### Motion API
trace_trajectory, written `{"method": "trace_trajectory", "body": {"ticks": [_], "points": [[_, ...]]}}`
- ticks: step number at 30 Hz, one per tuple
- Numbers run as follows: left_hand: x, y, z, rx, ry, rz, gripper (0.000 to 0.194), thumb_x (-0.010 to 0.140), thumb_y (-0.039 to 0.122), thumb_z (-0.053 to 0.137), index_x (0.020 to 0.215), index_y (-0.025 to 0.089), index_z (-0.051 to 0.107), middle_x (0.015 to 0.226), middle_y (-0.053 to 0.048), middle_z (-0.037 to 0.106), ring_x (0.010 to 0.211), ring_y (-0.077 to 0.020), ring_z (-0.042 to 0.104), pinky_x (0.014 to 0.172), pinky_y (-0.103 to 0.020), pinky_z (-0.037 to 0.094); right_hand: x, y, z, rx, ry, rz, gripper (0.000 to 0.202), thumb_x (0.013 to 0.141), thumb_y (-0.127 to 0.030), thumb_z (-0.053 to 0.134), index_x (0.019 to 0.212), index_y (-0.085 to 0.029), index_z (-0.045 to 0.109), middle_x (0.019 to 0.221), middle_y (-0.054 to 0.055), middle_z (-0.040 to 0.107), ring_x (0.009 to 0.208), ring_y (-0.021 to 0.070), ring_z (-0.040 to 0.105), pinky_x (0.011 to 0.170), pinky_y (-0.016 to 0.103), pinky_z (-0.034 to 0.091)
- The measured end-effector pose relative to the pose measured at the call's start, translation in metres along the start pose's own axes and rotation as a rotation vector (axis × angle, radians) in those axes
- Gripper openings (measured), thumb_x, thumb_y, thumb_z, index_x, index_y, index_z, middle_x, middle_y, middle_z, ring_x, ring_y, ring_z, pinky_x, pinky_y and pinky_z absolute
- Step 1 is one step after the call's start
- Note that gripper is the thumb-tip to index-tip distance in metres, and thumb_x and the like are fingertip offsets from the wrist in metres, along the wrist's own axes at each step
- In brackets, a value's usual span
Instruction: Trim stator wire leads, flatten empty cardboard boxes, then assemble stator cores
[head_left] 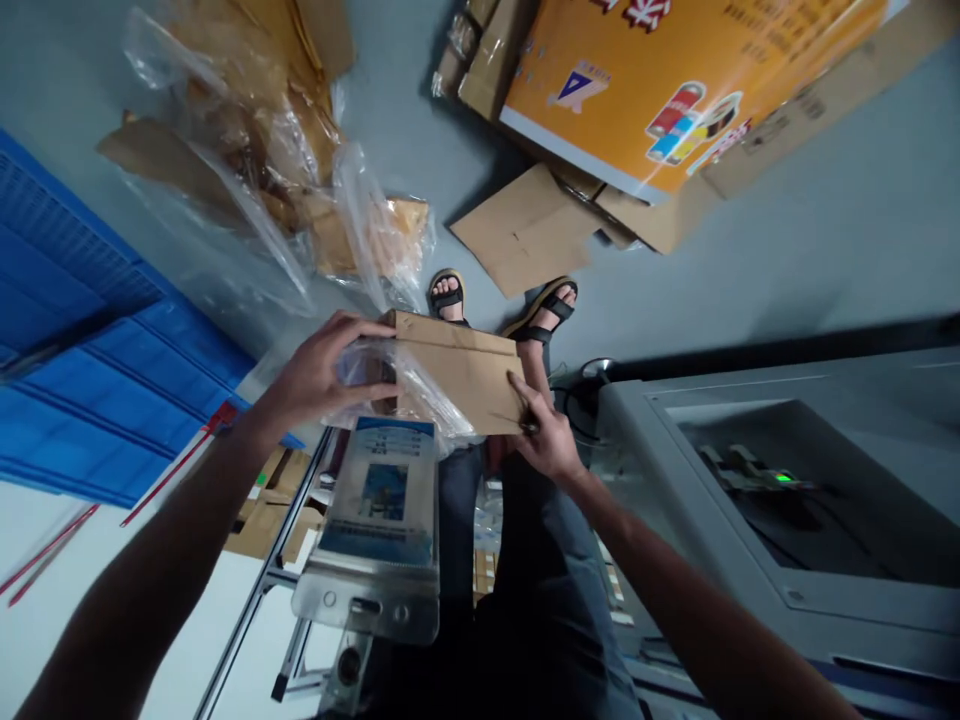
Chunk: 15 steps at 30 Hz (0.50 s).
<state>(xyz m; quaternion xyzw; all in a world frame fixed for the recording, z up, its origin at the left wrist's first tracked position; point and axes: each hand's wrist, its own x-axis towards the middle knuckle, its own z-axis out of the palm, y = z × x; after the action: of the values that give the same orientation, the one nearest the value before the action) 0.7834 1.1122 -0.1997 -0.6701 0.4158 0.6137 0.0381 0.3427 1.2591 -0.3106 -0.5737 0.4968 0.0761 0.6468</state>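
A small brown cardboard box is held between my two hands, above my sandalled feet. My left hand grips its left end, thumb and fingers on opposite edges, with clear plastic film caught there and trailing across the box. At the right end, my right hand is closed round the lower corner, the index finger lying along the face. A badge in a clear holder hangs just below the box.
Crumpled plastic and brown packing paper lie on the floor at upper left. Flattened cardboard and an orange printed box are at upper right. Blue crates stand left; a grey machine cabinet stands right.
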Motion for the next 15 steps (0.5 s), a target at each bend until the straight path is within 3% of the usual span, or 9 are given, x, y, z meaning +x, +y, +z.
{"method": "trace_trajectory", "body": {"ticks": [2,4,7,9,11,15], "points": [[0.020,0.000,0.007,-0.145,-0.046,-0.108,0.060,0.080,0.055,0.109,0.129,0.031,0.085,0.133,-0.007,0.086,0.129,-0.0340,0.082,0.119,-0.050,0.067,0.000,0.012,-0.004,0.038,0.007,-0.010,0.111,0.088,-0.028,0.070,0.197,-0.031,0.051,0.179,0.015,0.075,0.149,0.0422,0.085,0.117,0.059,0.077],[0.029,0.003,0.008,-0.233,-0.179,-0.248,0.052,0.077,0.058,0.109,0.110,0.027,0.083,0.109,-0.005,0.085,0.104,-0.0296,0.081,0.094,-0.041,0.068,0.004,0.024,-0.008,0.066,-0.027,-0.033,0.108,0.090,-0.028,0.069,0.197,-0.027,0.052,0.180,0.018,0.074,0.150,0.0422,0.085,0.116,0.057,0.077],[0.033,0.017,-0.003,-0.209,-0.474,-0.389,0.038,0.084,0.057,0.101,0.091,0.024,0.086,0.087,-0.003,0.077,0.079,-0.0234,0.071,0.068,-0.032,0.052,0.014,0.041,-0.016,0.102,-0.120,-0.047,0.107,0.090,-0.027,0.071,0.195,-0.022,0.053,0.182,0.021,0.072,0.142,0.0403,0.089,0.110,0.052,0.079],[0.039,0.029,-0.013,-0.168,-0.581,-0.379,0.024,0.085,0.047,0.095,0.090,0.024,0.090,0.086,-0.002,0.077,0.075,-0.0217,0.069,0.065,-0.030,0.046,0.021,0.049,-0.022,0.107,-0.161,-0.048,0.106,0.090,-0.025,0.072,0.194,-0.021,0.055,0.180,0.021,0.073,0.136,0.0390,0.091,0.107,0.049,0.079],[0.046,0.039,-0.019,-0.129,-0.616,-0.285,0.013,0.080,0.034,0.089,0.090,0.027,0.091,0.087,-0.001,0.078,0.079,-0.0222,0.072,0.070,-0.030,0.047,0.027,0.054,-0.027,0.102,-0.191,-0.046,0.106,0.089,-0.023,0.073,0.193,-0.022,0.056,0.175,0.021,0.077,0.129,0.0376,0.093,0.105,0.047,0.079],[0.057,0.051,-0.016,-0.056,-0.618,-0.089,0.021,0.070,0.024,0.083,0.089,0.030,0.089,0.096,0.000,0.082,0.092,-0.0257,0.078,0.081,-0.034,0.052,0.040,0.052,-0.035,0.097,-0.228,-0.053,0.105,0.089,-0.025,0.073,0.193,-0.018,0.057,0.172,0.023,0.078,0.122,0.0376,0.093,0.099,0.046,0.079]]}}
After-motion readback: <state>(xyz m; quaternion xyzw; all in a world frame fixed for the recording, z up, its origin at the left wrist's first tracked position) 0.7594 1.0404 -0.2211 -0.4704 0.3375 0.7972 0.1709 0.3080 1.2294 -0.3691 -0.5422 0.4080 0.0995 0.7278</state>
